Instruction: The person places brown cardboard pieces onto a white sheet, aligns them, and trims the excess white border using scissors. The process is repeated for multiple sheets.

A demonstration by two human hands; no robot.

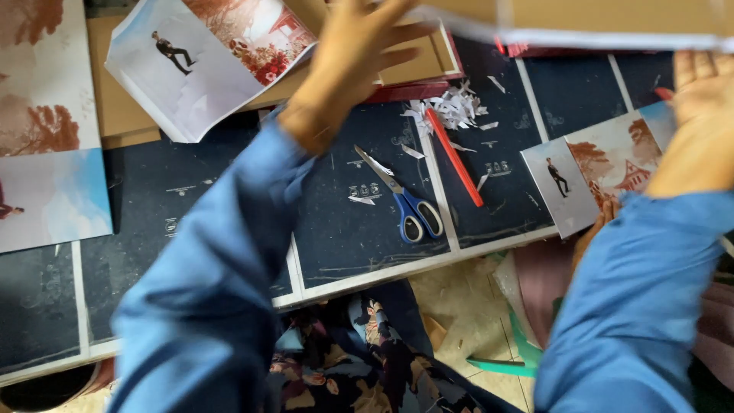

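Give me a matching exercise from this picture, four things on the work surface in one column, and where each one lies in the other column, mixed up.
Things:
1. scissors
2. red strip
3. paper scraps
4. small print

Places:
A. heaped at the red strip's upper end
B. beside the right hand's wrist
C. blades open, blue handles toward the near edge, between the two arms
D. lying diagonally just right of the scissors

Pairs: 1-C, 2-D, 3-A, 4-B

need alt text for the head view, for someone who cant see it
Two hands in blue sleeves, left hand and right hand, lift a large flat board over a dark cutting mat. On the mat lie blue-handled scissors, a red stick, paper scraps and printed pictures.
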